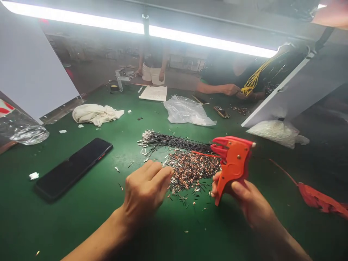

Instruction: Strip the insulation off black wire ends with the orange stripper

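My right hand (248, 203) grips the handle of an orange wire stripper (232, 163), its red jaws pointing left toward a thin red wire. My left hand (145, 188) rests on the green table, fingers pressed together at the edge of a heap of short stripped wire pieces (190, 172); what its fingertips pinch is hidden. Behind the heap lies a bundle of long black wires (174, 141) with bare metal ends.
A black phone (73, 168) lies at left, a white cloth (95, 113) behind it. A clear plastic bag (187, 111), a notepad (154, 93) and a white bag (274, 131) sit farther back. A person across the table handles yellow wires (254, 78). Red scrap (318, 198) lies at right.
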The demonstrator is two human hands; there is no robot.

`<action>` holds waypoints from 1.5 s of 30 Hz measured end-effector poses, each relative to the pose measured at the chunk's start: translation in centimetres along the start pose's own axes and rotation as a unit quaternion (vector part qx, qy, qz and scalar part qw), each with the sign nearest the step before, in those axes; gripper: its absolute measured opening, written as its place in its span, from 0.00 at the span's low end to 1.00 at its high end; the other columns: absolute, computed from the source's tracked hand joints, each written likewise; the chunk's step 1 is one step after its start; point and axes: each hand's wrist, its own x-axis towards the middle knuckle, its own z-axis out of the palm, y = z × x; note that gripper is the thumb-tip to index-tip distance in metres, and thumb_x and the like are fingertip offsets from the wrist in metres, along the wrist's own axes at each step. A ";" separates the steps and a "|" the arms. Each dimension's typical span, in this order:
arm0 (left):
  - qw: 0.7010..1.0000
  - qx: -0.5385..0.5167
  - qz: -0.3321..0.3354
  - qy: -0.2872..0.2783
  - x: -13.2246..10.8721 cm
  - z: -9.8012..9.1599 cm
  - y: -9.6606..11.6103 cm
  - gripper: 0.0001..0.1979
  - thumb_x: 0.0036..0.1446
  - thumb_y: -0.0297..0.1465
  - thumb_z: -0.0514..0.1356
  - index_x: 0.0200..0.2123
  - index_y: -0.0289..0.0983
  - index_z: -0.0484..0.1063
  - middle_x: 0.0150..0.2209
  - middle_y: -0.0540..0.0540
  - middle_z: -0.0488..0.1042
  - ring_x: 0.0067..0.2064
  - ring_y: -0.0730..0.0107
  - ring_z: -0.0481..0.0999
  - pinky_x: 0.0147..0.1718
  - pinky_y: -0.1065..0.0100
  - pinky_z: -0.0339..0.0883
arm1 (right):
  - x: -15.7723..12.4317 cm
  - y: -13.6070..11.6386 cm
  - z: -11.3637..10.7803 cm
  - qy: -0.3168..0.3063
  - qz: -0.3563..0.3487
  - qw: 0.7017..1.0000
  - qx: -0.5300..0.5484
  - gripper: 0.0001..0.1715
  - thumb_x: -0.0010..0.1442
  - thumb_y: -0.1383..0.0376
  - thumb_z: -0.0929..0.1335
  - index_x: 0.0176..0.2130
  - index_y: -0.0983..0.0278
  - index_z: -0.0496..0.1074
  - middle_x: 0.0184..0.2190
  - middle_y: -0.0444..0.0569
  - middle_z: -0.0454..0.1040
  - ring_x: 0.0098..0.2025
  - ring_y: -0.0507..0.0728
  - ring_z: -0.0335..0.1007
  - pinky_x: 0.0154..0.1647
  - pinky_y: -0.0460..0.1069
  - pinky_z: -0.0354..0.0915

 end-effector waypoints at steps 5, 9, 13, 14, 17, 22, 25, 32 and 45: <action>0.995 0.045 0.060 0.066 -0.1 -0.5 0.2 0.12 0.50 0.16 0.65 0.39 0.32 0.73 0.28 0.48 0.71 0.30 0.72 0.63 0.28 0.69 0.63 | 0.2 1.1 0.3 0.068 -0.087 0.905 -0.410 0.20 0.63 0.48 0.65 0.42 0.61 0.71 0.35 0.50 0.74 0.35 0.62 0.70 0.36 0.55 0.64; 0.995 0.041 0.074 0.055 -0.5 -0.4 0.3 0.13 0.50 0.15 0.64 0.39 0.32 0.74 0.31 0.46 0.72 0.33 0.69 0.66 0.33 0.66 0.66 | 0.4 2.1 0.9 0.064 -0.199 0.818 -0.537 0.20 0.63 0.51 0.65 0.44 0.64 0.69 0.35 0.53 0.74 0.35 0.63 0.68 0.36 0.56 0.64; 0.996 0.022 0.076 0.043 -0.5 -0.1 0.2 0.11 0.52 0.15 0.63 0.39 0.30 0.73 0.32 0.44 0.73 0.35 0.68 0.67 0.35 0.65 0.67 | 0.2 2.7 2.3 0.041 -0.240 0.762 -0.600 0.24 0.57 0.52 0.71 0.44 0.67 0.70 0.34 0.54 0.73 0.34 0.64 0.66 0.36 0.57 0.63; 0.996 0.014 0.075 0.038 -0.5 -0.1 0.2 0.11 0.52 0.14 0.62 0.39 0.30 0.73 0.32 0.43 0.73 0.35 0.68 0.67 0.35 0.64 0.68 | 0.1 2.7 2.7 0.032 -0.243 0.753 -0.610 0.25 0.54 0.52 0.73 0.44 0.67 0.70 0.34 0.53 0.73 0.34 0.64 0.66 0.35 0.58 0.64; 0.997 -0.020 0.073 0.026 -0.4 0.2 0.3 0.13 0.51 0.12 0.61 0.39 0.28 0.71 0.33 0.42 0.74 0.36 0.67 0.68 0.37 0.63 0.69 | -0.3 2.7 3.9 -0.001 -0.255 0.736 -0.627 0.30 0.49 0.54 0.77 0.45 0.70 0.72 0.36 0.56 0.74 0.36 0.66 0.68 0.37 0.59 0.65; 0.995 -0.070 0.068 -0.007 -0.7 0.5 0.7 0.13 0.54 0.12 0.57 0.40 0.30 0.70 0.32 0.42 0.73 0.33 0.69 0.68 0.32 0.67 0.68 | -0.8 2.4 4.8 -0.025 -0.258 0.787 -0.559 0.37 0.52 0.48 0.74 0.50 0.71 0.71 0.45 0.64 0.74 0.45 0.71 0.70 0.43 0.65 0.67; 0.994 -0.085 0.050 -0.049 -0.9 0.7 1.0 0.12 0.57 0.14 0.54 0.40 0.32 0.69 0.29 0.45 0.72 0.29 0.73 0.67 0.26 0.72 0.65 | -0.6 0.9 4.4 -0.012 -0.170 0.917 -0.362 0.27 0.63 0.51 0.67 0.55 0.65 0.67 0.47 0.58 0.75 0.46 0.65 0.72 0.46 0.61 0.70; 0.986 -0.085 0.067 -0.128 -1.2 1.2 0.8 0.12 0.59 0.17 0.53 0.45 0.32 0.68 0.26 0.50 0.68 0.25 0.75 0.64 0.22 0.74 0.61 | 1.0 -1.9 4.3 -0.020 0.017 0.994 -0.110 0.07 0.61 0.62 0.68 0.37 0.61 0.76 0.32 0.45 0.78 0.35 0.54 0.76 0.37 0.46 0.71; 0.989 -0.050 0.089 -0.109 -0.9 1.1 1.7 0.08 0.59 0.18 0.55 0.40 0.30 0.68 0.24 0.49 0.68 0.26 0.71 0.61 0.25 0.70 0.59 | 1.6 -1.6 4.9 -0.010 -0.086 0.969 -0.230 0.06 0.58 0.69 0.65 0.33 0.63 0.73 0.28 0.43 0.76 0.29 0.52 0.73 0.31 0.46 0.69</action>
